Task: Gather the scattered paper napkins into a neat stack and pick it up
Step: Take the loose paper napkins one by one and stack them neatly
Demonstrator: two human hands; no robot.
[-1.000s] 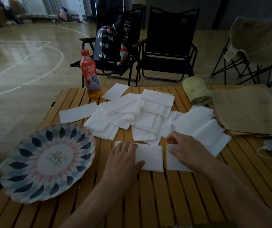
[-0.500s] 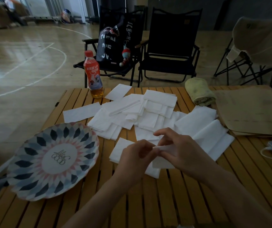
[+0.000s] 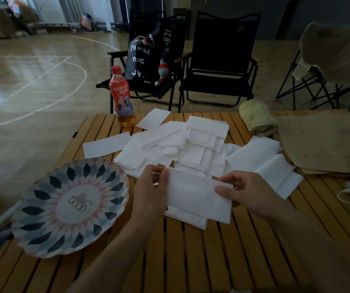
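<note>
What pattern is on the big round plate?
The round plate has navy, grey and pink petal rings; head view.

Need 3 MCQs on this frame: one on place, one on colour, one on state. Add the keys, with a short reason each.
1. Where is the patterned plate relative to the held napkin?
A) to its right
B) underneath it
C) to its left

2. What colour is the cap of the bottle?
A) red
B) blue
C) black

3. What state is the held napkin in?
A) lying flat, untouched
B) pinched at one end by the left hand and at the other by the right hand
C) crumpled in one fist

Key:
1 C: the plate lies on the left part of the table, beside the left hand.
2 A: a red cap tops the bottle at the table's far edge.
3 B: each hand pinches one end, with the napkin spread flat between them.
</note>
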